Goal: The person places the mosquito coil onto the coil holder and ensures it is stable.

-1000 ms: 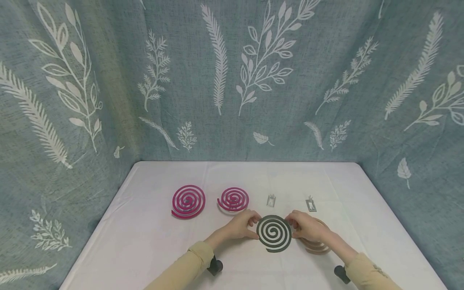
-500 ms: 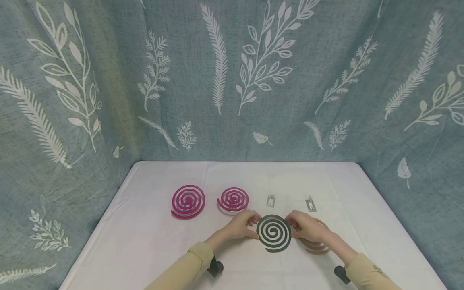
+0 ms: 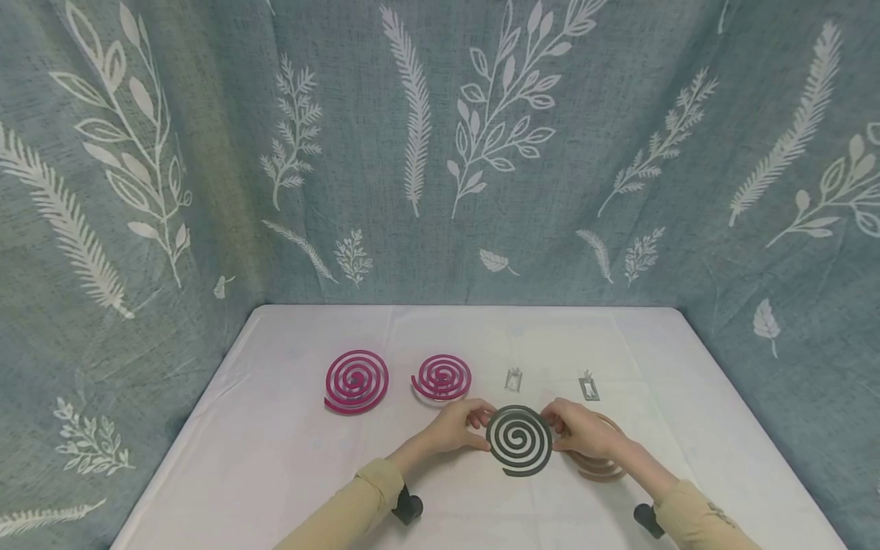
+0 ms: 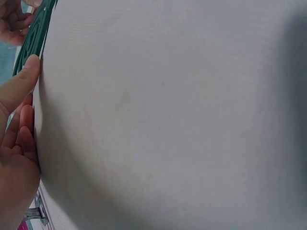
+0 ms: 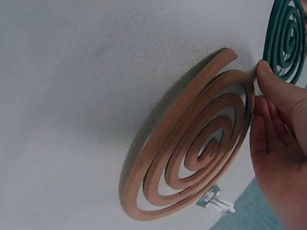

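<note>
A dark green mosquito coil (image 3: 519,441) is held by its edges between my two hands, near the front middle of the table. My left hand (image 3: 459,425) pinches its left edge, the thumb (image 4: 31,64) lying on the rim in the left wrist view. From the other side my right hand (image 3: 580,429) pinches the right edge, its thumb (image 5: 268,72) at the rim in the right wrist view. A brown mosquito coil (image 5: 158,148) lies flat on the white cloth beside my right hand, which hides part of it in the head view.
Two pink mosquito coils, a left one (image 3: 376,382) and a right one (image 3: 464,380), sit on stands behind my left hand. Two small metal coil stands, one (image 3: 513,380) in the middle and one (image 3: 590,387) farther right, lie bare. A patterned curtain (image 3: 440,153) surrounds the table.
</note>
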Action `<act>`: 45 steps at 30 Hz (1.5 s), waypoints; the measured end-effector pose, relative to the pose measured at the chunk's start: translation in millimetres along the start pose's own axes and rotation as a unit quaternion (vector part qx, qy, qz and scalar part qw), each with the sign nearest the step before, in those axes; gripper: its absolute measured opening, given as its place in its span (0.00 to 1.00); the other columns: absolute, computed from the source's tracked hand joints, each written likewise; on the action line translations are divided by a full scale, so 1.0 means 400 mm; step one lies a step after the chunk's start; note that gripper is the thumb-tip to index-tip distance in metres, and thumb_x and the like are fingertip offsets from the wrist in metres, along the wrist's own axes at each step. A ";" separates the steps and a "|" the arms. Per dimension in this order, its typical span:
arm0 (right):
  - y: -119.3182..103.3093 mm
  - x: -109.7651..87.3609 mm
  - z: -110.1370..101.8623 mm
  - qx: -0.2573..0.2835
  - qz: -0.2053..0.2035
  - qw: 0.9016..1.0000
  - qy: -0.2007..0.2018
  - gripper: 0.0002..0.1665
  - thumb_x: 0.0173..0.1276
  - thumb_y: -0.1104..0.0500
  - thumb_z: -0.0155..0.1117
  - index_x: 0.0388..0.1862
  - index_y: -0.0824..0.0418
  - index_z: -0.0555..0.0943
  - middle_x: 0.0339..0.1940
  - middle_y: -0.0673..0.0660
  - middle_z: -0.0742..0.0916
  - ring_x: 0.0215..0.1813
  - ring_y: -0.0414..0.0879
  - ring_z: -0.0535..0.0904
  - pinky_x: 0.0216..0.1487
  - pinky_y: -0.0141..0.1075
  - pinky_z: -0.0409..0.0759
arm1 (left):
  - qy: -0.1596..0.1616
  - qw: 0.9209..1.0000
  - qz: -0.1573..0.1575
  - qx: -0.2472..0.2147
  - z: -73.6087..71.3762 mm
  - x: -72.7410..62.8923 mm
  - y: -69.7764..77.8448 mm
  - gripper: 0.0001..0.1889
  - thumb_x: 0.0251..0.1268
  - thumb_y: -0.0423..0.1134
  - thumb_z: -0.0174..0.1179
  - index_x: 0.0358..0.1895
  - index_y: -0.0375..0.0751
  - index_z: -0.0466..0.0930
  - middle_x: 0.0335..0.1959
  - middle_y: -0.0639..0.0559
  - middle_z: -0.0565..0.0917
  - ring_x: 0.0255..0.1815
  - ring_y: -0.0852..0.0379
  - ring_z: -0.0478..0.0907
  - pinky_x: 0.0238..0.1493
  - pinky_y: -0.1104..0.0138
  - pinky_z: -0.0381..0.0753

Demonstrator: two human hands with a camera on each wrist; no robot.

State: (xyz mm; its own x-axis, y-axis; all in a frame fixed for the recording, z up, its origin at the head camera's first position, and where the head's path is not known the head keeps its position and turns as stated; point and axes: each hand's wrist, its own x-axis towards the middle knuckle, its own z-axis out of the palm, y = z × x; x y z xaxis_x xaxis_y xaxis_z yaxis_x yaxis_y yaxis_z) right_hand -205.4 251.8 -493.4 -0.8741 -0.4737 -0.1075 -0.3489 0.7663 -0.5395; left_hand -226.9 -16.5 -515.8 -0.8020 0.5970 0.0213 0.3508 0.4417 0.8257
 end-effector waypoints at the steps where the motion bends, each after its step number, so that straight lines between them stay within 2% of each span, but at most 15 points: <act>1: 0.001 0.000 0.000 0.000 0.001 1.000 0.000 0.26 0.50 0.62 0.71 0.50 0.61 0.77 0.37 0.45 0.80 0.39 0.37 0.74 0.42 0.29 0.78 | -0.001 1.000 0.000 -0.003 0.000 0.000 0.000 0.28 0.44 0.30 0.72 0.54 0.36 0.77 0.36 0.47 0.82 0.38 0.55 0.75 0.40 0.72 0.73; 13: -0.003 -0.001 0.001 0.014 0.008 1.000 0.001 0.28 0.50 0.62 0.72 0.51 0.63 0.75 0.38 0.47 0.81 0.39 0.39 0.75 0.42 0.30 0.78 | -0.004 1.000 0.012 -0.013 -0.002 -0.001 -0.006 0.28 0.46 0.29 0.71 0.56 0.36 0.76 0.35 0.45 0.83 0.34 0.55 0.74 0.37 0.73 0.71; 23: -0.003 -0.002 0.002 0.025 0.001 1.000 0.009 0.27 0.50 0.61 0.71 0.51 0.62 0.75 0.40 0.48 0.82 0.39 0.38 0.76 0.42 0.28 0.78 | -0.001 1.000 0.000 -0.031 -0.001 0.000 -0.012 0.28 0.49 0.28 0.69 0.58 0.38 0.75 0.31 0.44 0.83 0.30 0.64 0.71 0.34 0.75 0.70; 32: 0.005 -0.004 0.005 0.038 -0.014 0.999 0.017 0.27 0.53 0.61 0.70 0.53 0.62 0.73 0.35 0.47 0.81 0.37 0.36 0.76 0.40 0.28 0.78 | 0.009 0.998 0.022 -0.055 -0.003 -0.006 -0.012 0.29 0.50 0.26 0.67 0.60 0.37 0.74 0.29 0.40 0.83 0.28 0.62 0.72 0.33 0.75 0.72; 39: 0.007 -0.005 0.003 0.050 -0.006 0.998 0.023 0.30 0.55 0.60 0.69 0.57 0.63 0.71 0.35 0.47 0.82 0.36 0.34 0.77 0.39 0.26 0.79 | 0.026 0.996 0.032 -0.077 -0.005 -0.003 -0.019 0.28 0.54 0.28 0.66 0.61 0.36 0.73 0.31 0.39 0.84 0.28 0.66 0.73 0.34 0.76 0.74; 42: 0.007 -0.005 0.001 0.058 0.003 0.998 0.033 0.32 0.56 0.60 0.69 0.59 0.64 0.70 0.36 0.47 0.81 0.37 0.34 0.77 0.39 0.26 0.78 | 0.040 0.994 0.026 -0.102 -0.006 0.000 -0.023 0.26 0.56 0.28 0.64 0.61 0.35 0.72 0.33 0.37 0.85 0.30 0.64 0.76 0.34 0.75 0.75; 45: 0.009 -0.006 0.001 0.076 0.008 0.996 0.043 0.33 0.57 0.60 0.69 0.61 0.65 0.70 0.36 0.48 0.81 0.37 0.34 0.76 0.39 0.27 0.78 | 0.057 0.990 0.017 -0.129 -0.006 0.000 -0.025 0.25 0.58 0.29 0.62 0.61 0.34 0.72 0.35 0.34 0.85 0.34 0.56 0.81 0.36 0.76 0.76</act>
State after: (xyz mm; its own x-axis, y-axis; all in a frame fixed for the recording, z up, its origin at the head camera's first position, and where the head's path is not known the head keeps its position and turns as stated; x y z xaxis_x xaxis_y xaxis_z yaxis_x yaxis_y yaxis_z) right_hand -204.5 255.8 -495.3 -0.9071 -0.4181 -0.0475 -0.2858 0.6951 -0.6596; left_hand -231.6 -22.6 -522.9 -0.8466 0.5222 0.1030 0.2549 0.2277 0.9398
